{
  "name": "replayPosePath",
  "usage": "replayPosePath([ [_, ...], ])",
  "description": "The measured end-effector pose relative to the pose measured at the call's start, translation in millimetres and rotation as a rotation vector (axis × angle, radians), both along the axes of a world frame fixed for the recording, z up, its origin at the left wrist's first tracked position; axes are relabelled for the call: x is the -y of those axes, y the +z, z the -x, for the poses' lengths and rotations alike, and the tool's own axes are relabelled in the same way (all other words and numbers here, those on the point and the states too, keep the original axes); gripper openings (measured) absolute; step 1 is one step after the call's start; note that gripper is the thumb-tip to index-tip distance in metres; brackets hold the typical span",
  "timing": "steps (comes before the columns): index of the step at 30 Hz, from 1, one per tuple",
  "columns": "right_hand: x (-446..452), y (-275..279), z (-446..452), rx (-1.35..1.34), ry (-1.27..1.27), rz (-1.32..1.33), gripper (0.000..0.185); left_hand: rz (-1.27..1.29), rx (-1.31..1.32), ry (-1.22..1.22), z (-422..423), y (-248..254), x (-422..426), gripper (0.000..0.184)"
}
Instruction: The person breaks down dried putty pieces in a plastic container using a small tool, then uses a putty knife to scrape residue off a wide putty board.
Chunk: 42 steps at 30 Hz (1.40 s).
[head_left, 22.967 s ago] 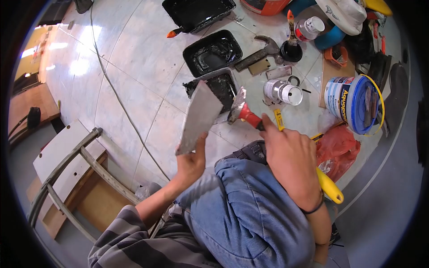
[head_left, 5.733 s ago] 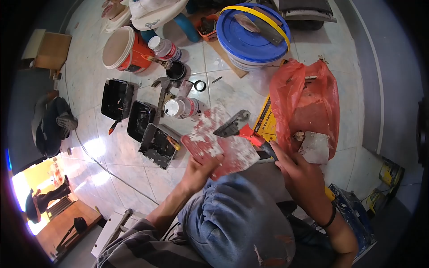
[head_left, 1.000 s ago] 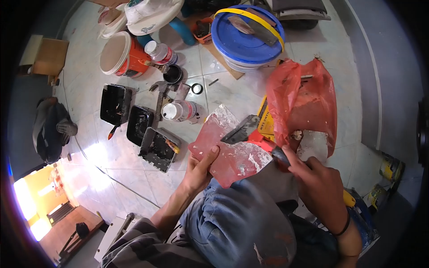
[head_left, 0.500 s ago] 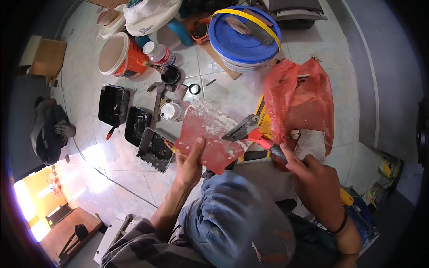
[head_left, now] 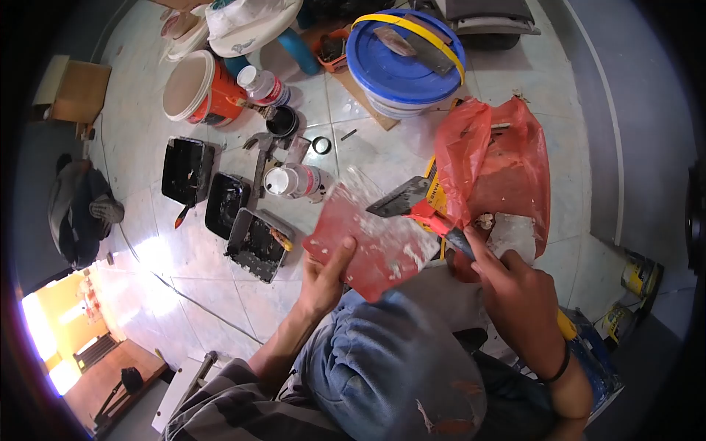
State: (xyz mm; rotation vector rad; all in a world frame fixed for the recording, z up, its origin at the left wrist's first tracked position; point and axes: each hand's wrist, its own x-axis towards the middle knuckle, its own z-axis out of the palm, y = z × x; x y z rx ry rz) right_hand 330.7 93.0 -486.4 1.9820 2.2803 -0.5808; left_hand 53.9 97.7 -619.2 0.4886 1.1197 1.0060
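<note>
My left hand (head_left: 323,285) grips a flat red plate (head_left: 360,253) by its left edge, thumb on top. Whitish residue is smeared over the plate's far and right parts. Closed around the dark end of a putty knife (head_left: 434,219) is my right hand (head_left: 518,301), index finger stretched along the handle. The knife has a red-and-black handle and a wide, dark-smeared blade. Its blade hovers by the plate's far right edge; whether they touch I cannot tell. Beyond the plate stands a white-capped bottle (head_left: 294,180).
Several black trays (head_left: 187,170) lie at left beside a hammer (head_left: 259,165). A blue-lidded bucket (head_left: 401,62) and an orange bucket (head_left: 206,88) stand farther off. To the right, a red plastic bag (head_left: 507,169) lies against a yellow hand saw package (head_left: 435,192).
My left hand has drawn the red plate toward me and slightly right, turning it and uncovering more of the bottle. The putty knife has barely moved; its blade now sits nearer the plate's far edge.
</note>
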Motion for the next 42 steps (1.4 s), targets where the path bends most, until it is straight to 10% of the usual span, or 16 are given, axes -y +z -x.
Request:
replayPosePath([
  [42,-12.0,-19.9,-14.6,-0.272,-0.159,-0.06,0.045,0.016,-0.036,-0.107,7.9,-3.5,-0.4,0.024],
])
